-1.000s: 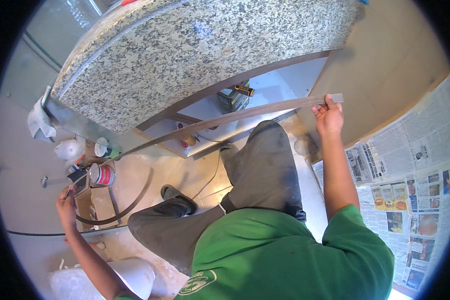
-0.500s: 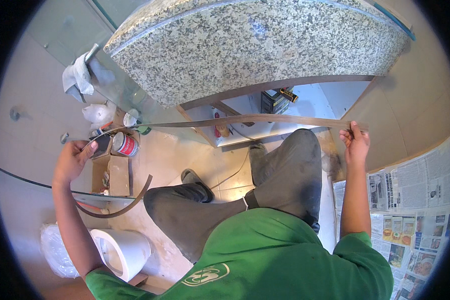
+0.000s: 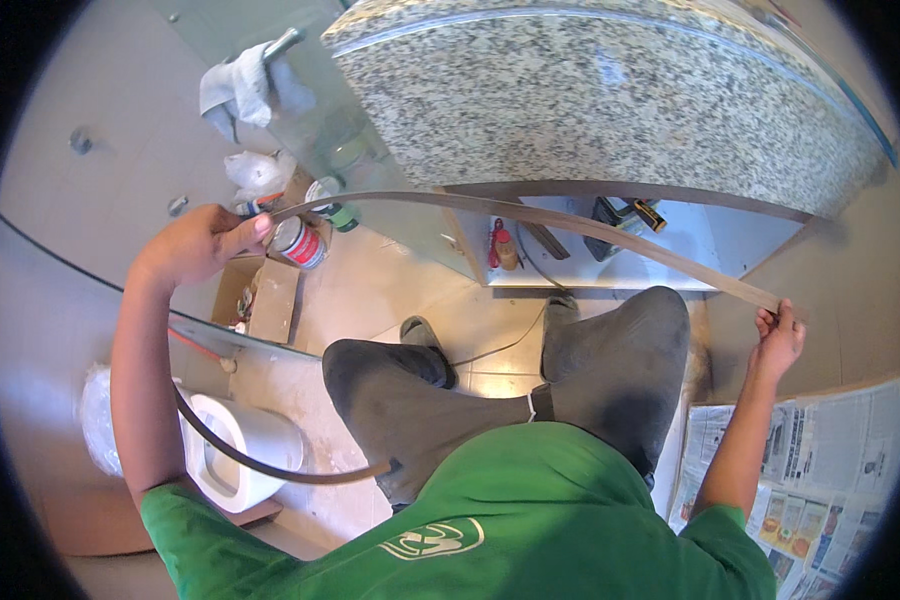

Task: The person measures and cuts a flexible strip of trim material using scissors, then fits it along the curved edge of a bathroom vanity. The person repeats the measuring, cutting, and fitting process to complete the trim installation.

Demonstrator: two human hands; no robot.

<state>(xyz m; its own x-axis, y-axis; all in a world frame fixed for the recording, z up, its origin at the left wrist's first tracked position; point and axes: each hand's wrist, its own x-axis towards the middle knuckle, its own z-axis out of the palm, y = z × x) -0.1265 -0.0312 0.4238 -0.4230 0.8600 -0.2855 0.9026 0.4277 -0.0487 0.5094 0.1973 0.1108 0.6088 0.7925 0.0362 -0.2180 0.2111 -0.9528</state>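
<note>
A long, thin brown strip, resembling edge banding (image 3: pixel 540 213), stretches between my hands in a shallow arch in front of an open cabinet (image 3: pixel 670 235). My left hand (image 3: pixel 198 245), up at the left, is closed on the strip, thumb pressed along it. From there a loose tail hangs behind my forearm and curls back toward my lap, its dark tip near my thigh. My right hand (image 3: pixel 778 342) pinches the strip close to its other end, lower and at the right. The strip passes in front of the granite slab's (image 3: pixel 590 110) lower edge.
On the left, beyond a glass panel's edge, stand a red-labelled can (image 3: pixel 300 243), a cardboard box (image 3: pixel 273 300) and a white toilet (image 3: pixel 238 455). A cloth (image 3: pixel 238 88) hangs on a handle. Tools, including a power tool (image 3: pixel 620 220), lie inside the cabinet. Newspaper (image 3: pixel 820 440) covers the right.
My right hand has come lower and nearer, so the strip now slopes down to the right and arches more. The loose tail has swung toward my lap. The whole view has shifted.
</note>
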